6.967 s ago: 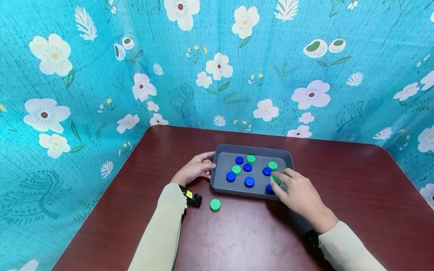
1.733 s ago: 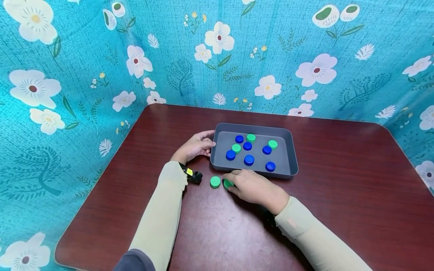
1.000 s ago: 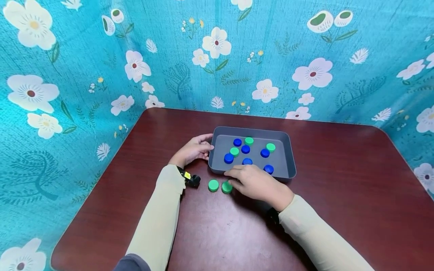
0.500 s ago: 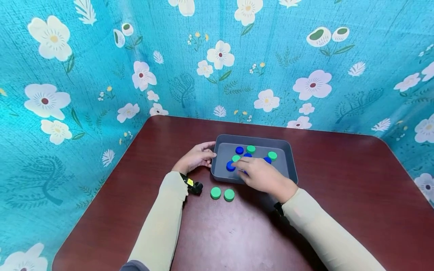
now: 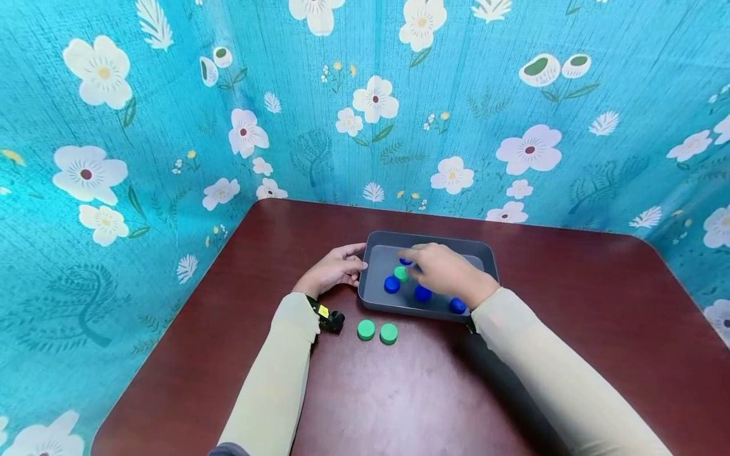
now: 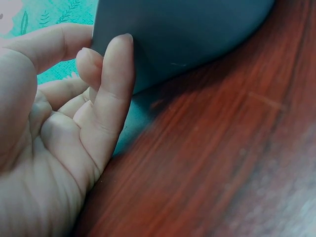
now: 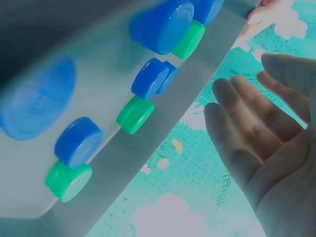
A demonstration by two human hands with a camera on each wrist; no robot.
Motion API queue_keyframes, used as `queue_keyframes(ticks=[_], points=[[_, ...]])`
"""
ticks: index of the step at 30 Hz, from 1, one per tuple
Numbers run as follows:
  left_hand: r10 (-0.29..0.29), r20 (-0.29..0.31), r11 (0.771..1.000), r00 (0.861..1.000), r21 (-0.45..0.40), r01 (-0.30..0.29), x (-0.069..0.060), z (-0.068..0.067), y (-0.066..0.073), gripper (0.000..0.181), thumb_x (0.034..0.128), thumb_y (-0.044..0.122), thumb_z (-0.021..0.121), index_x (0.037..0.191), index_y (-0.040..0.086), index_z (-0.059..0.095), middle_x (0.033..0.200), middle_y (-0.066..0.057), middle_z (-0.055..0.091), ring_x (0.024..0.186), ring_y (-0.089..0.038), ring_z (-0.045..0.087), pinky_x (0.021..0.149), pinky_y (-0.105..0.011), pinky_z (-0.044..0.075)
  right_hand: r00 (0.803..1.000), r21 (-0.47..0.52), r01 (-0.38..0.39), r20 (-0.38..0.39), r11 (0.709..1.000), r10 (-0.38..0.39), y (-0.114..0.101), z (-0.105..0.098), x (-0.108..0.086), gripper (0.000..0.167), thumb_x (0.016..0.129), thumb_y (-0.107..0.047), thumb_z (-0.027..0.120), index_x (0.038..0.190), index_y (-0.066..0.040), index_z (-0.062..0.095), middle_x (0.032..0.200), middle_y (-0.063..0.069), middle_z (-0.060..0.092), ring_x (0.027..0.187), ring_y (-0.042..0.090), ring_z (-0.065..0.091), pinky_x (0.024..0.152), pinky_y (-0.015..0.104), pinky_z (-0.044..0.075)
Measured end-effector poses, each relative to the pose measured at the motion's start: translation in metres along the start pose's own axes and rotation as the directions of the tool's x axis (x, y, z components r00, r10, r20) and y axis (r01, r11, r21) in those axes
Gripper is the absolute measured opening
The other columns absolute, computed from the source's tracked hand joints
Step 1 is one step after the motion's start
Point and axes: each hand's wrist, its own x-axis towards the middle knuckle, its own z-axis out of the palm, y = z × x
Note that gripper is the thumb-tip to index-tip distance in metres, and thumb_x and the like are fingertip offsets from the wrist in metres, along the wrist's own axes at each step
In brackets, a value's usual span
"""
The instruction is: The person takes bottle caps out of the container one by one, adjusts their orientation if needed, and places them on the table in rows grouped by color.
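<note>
From my end I have the grey tray on the dark red-brown counter, lying toward its far edge and about midway between the two far corners. The left hand grips the tray's short wall, the one facing the counter's left edge, with the thumb at the rim and the other fingers against the outside. My right hand is over the tray, fingers spread with gaps between them and a little bent; in the head view its fingertips overlap a blue cap in the tray, and I cannot tell whether they touch it.

On the right wrist view I count six blue and three green caps inside the tray. One green cap lies just beside another blue cap, toward the gripped wall.

Outside, two loose green caps lie on the counter side by side, slightly apart, between the tray and the counter's near edge. I also see a black wrist camera below the left hand and a turquoise floral curtain along the far edge.
</note>
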Motion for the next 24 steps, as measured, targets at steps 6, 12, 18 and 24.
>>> queue_keyframes(ticks=[6, 12, 18, 24], points=[[0.006, 0.000, 1.000, 1.000, 0.011, -0.006, -0.003, 0.001, -0.003, 0.063, 0.0942, 0.004, 0.062, 0.151, 0.013, 0.036, 0.074, -0.010, 0.052, 0.060, -0.020, 0.050, 0.062, -0.031, 0.054, 0.999, -0.013, -0.005, 0.045, 1.000, 0.005, -0.008, 0.006, 0.008, 0.039, 0.093, -0.018, 0.066, 0.131, -0.010, 0.063, 0.129, 0.012, 0.060, 0.118, 0.032, 0.057, 0.096, 0.047, 0.046], [0.003, 0.007, 1.000, 1.000, -0.004, -0.003, -0.003, 0.000, -0.001, 0.062, 0.0942, 0.003, 0.061, 0.150, 0.013, 0.037, 0.074, -0.009, 0.051, 0.060, -0.019, 0.050, 0.062, -0.031, 0.054, 0.997, -0.051, -0.023, 0.075, 0.998, 0.026, -0.013, 0.009, 0.017, 0.041, 0.093, -0.018, 0.067, 0.133, -0.011, 0.062, 0.133, 0.014, 0.057, 0.123, 0.033, 0.053, 0.099, 0.048, 0.043], [-0.002, -0.001, 1.000, 1.000, -0.007, 0.002, -0.003, 0.000, -0.001, 0.062, 0.0946, 0.004, 0.061, 0.151, 0.013, 0.036, 0.075, -0.010, 0.052, 0.060, -0.019, 0.050, 0.061, -0.031, 0.054, 0.994, -0.042, -0.001, 0.112, 0.999, 0.006, -0.010, 0.014, 0.023, 0.039, 0.092, -0.010, 0.068, 0.130, -0.009, 0.064, 0.131, 0.012, 0.059, 0.122, 0.030, 0.054, 0.097, 0.045, 0.046], [0.005, 0.003, 1.000, 1.000, -0.011, -0.005, -0.003, 0.000, -0.002, 0.063, 0.0939, 0.004, 0.062, 0.150, 0.013, 0.037, 0.076, -0.010, 0.052, 0.060, -0.020, 0.051, 0.061, -0.030, 0.053, 0.989, -0.042, -0.004, 0.148, 0.999, 0.011, -0.010, 0.017, 0.023, 0.048, 0.090, -0.005, 0.069, 0.136, -0.011, 0.059, 0.136, 0.011, 0.055, 0.128, 0.031, 0.049, 0.099, 0.046, 0.044]])
